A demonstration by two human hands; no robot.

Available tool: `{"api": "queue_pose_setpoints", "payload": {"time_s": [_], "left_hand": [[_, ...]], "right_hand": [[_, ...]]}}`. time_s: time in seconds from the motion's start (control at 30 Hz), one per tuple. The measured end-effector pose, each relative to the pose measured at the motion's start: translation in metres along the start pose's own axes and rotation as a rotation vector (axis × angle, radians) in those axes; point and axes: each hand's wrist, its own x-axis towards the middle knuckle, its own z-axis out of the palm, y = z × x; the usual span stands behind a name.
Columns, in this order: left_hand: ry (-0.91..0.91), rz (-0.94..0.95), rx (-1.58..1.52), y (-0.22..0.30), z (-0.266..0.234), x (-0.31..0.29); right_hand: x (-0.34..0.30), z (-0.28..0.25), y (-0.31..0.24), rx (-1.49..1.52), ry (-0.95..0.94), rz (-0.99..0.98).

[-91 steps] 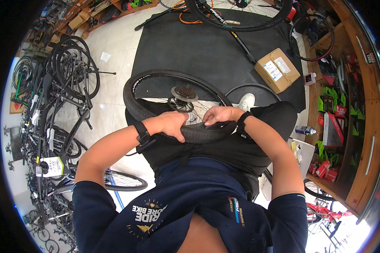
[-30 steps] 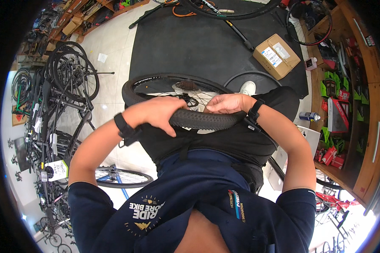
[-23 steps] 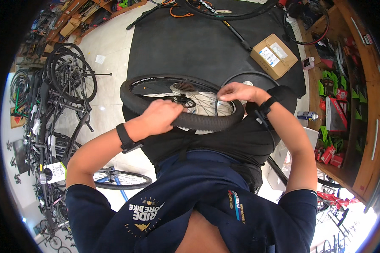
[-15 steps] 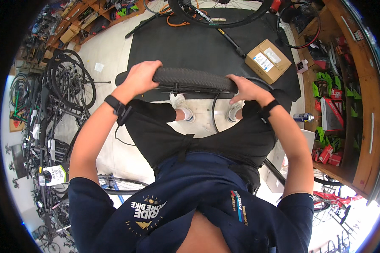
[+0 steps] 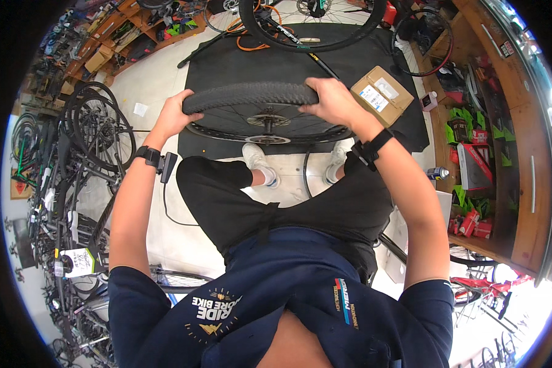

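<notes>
Left hand and right hand are apparently steadying a round, black, knobby-tyred bicycle wheel, fingers curled closed around its tyre; any turning is needing even grips.

Looking like a bike shop and workshop: showing bikes packed along the left, shelves of packaged parts, a loose wheel above a mat.

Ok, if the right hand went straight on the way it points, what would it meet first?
The tyre: the right hand is gripping it. Past that, the line seems to run over the mat, though depth is unclear from one view.
</notes>
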Motion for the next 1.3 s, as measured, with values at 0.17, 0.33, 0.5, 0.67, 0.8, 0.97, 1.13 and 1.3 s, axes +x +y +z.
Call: {"api": "queue_pose_setpoints", "payload": {"time_s": [0.17,0.33,0.5,0.67,0.8,0.97,1.13,1.3], "left_hand": [[0.085,-0.024,-0.143,-0.018,0.059,-0.011],[0.068,-0.088,-0.136,-0.031,0.049,-0.001],[-0.188,0.17,0.021,-0.002,0.005,0.024],[0.002,0.291,0.265,0.098,0.04,0.038],[-0.043,0.237,0.314,0.1,0.042,0.034],[-0.021,0.192,0.13,0.059,0.014,0.014],[-0.008,0.072,0.011,-0.014,-0.022,-0.012],[0.039,-0.069,-0.028,-0.055,-0.041,-0.037]], "right_hand": [[0.014,0.002,-0.001,-0.18,0.004,0.01],[0.033,0.026,-0.007,-0.269,0.117,-0.019],[0.044,0.031,-0.008,-0.253,0.121,-0.101],[0.053,0.024,-0.026,-0.22,-0.022,-0.049],[0.039,0.013,-0.005,0.009,-0.072,-0.092],[-0.031,-0.011,0.079,0.171,-0.361,0.227],[-0.033,0.035,0.066,0.313,-0.149,0.182],[0.01,0.038,0.018,0.282,-0.07,0.097]]}}
